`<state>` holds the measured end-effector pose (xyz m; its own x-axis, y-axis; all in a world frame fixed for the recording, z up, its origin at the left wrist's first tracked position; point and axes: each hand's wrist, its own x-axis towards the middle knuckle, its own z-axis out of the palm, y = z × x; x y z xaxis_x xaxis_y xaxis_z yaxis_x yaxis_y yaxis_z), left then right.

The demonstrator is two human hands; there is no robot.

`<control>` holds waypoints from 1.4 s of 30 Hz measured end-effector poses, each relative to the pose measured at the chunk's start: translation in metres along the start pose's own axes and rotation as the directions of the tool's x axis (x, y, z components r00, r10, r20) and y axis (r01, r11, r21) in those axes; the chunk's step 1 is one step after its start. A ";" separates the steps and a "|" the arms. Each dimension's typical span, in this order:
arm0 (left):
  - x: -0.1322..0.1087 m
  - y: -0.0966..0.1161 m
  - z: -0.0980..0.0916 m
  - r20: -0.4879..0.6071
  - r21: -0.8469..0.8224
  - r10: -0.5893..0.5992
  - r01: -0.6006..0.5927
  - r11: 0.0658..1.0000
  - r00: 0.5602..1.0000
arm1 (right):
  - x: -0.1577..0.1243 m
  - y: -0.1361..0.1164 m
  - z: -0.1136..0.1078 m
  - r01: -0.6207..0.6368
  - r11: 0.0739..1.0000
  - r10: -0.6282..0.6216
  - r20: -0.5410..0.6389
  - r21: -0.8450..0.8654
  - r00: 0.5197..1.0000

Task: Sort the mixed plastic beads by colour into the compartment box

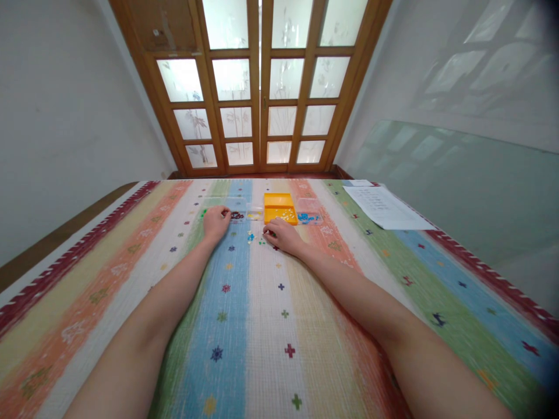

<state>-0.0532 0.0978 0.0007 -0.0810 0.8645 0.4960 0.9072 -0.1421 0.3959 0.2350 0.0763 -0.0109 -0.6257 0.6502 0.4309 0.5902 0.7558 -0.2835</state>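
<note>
My left hand [216,222] is at a clear box, its fingertips pinched together beside dark red pieces [237,215]; what they hold is too small to make out. My right hand [283,234] rests on the cloth just in front of an open yellow box [279,201] with small white pieces in it. Its fingers are pinched on something too small to name. Between the hands, small blue pieces [250,237] and a few green ones lie on the cloth. Right of the yellow box, a clear box holds blue pieces [308,218]. Yellow pieces [254,216] sit in a small clear box.
A striped cloth [265,326] covers the table. White printed sheets [384,206] lie at the back right. Behind the table are wooden doors [261,116] with glass panes, and a pale glass panel [458,174] leans at the right wall.
</note>
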 end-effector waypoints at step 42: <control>-0.018 -0.002 -0.004 0.103 -0.041 0.130 -0.126 0.991 0.986 | 0.100 -0.039 0.018 -0.260 0.948 0.269 0.025 -0.182 0.963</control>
<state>-0.0554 0.0807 -0.0057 0.0803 0.8840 0.4605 0.8926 -0.2694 0.3615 0.1405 0.1132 0.0280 -0.4565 0.8314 0.3168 0.8153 0.5335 -0.2252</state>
